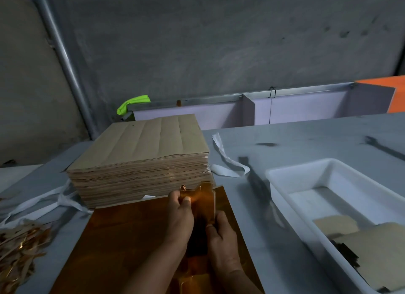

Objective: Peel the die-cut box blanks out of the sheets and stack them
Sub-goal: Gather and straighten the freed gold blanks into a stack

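The thin copper-gold card blank (203, 202) is pinched at its edges by left hand (178, 219) and right hand (221, 242), both grips closed; likely light, easily creased.

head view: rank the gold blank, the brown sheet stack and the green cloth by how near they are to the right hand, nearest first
1. gold blank: held by the right hand, just ahead of it.
2. brown sheet stack: ahead and to the left, on the table.
3. green cloth: farthest, behind the stack near the wall.
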Available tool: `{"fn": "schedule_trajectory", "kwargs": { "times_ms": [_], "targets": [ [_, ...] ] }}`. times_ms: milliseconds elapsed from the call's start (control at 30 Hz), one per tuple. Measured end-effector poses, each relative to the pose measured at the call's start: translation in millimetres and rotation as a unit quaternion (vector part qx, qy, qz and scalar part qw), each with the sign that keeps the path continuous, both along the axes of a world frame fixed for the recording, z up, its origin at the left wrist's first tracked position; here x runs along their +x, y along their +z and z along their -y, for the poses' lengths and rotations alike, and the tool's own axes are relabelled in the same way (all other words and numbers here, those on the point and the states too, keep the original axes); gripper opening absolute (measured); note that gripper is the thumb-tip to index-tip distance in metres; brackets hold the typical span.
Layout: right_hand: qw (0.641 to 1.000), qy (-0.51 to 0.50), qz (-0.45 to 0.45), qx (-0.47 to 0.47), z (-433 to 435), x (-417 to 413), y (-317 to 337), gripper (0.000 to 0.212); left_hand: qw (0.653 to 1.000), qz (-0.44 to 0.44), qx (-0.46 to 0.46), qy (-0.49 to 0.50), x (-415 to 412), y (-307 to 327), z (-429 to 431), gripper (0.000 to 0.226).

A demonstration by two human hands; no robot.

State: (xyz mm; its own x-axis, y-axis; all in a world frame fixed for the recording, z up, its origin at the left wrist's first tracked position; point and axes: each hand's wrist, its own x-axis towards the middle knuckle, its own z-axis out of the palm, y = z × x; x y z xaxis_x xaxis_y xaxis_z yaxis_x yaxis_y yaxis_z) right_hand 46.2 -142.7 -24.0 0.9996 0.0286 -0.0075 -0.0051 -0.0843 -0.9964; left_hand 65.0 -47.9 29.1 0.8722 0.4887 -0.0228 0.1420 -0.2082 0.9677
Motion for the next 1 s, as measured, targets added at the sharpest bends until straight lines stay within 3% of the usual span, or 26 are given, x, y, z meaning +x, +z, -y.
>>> {"fn": "schedule_trajectory", "kwargs": {
  "times_ms": [133, 267, 333, 400, 500, 667, 767, 900, 1000],
  "targets": [
    [1.0, -0.009, -0.001, 0.008, 0.2, 0.3, -0.7, 0.019, 0.999, -0.021, -0.045, 0.007, 3.9, 2.6, -3.6, 0.028],
    [0.999, -0.053, 0.01, -0.005, 0.6, 2.3, -2.2, 0.016, 0.992, 0.035, 0.113, 0.051, -8.0, 5.2, 1.8, 0.037],
    [0.997, -0.066, 0.032, -0.011, 0.4, 1.7, -3.4, 0.013, 0.982, 0.064, 0.177, -0.003, -19.7, 4.9, 10.1, 0.042],
    [0.997, -0.063, 0.05, -0.017, -0.6, -0.9, -4.1, 0.014, 0.981, 0.04, 0.184, -0.057, -26.7, 4.6, 21.0, 0.051],
    [0.996, -0.042, 0.078, -0.021, -1.7, -6.5, -2.0, 0.017, 0.989, 0.021, 0.14, -0.05, -25.4, 6.5, 30.0, 0.058],
    [0.983, -0.028, 0.162, -0.084, -3.3, -9.7, 3.5, 0.035, 0.995, 0.033, 0.095, -0.019, -12.9, 11.8, 24.3, 0.03],
    [0.975, -0.019, 0.197, -0.101, -5.3, -12.6, 6.0, 0.035, 0.999, 0.036, 0.031, -0.012, -9.6, 15.7, 6.4, 0.02],
    [0.986, -0.055, 0.155, -0.028, -0.9, -2.8, 15.4, 0.035, 0.996, 0.015, -0.073, -0.053, -10.7, 15.3, -21.5, 0.024],
    [0.997, 0.004, 0.075, 0.0, 7.1, 12.5, 33.0, 0.048, 0.99, 0.004, -0.1, -0.101, -14.9, 11.2, -31.4, 0.028]
  ]
}}
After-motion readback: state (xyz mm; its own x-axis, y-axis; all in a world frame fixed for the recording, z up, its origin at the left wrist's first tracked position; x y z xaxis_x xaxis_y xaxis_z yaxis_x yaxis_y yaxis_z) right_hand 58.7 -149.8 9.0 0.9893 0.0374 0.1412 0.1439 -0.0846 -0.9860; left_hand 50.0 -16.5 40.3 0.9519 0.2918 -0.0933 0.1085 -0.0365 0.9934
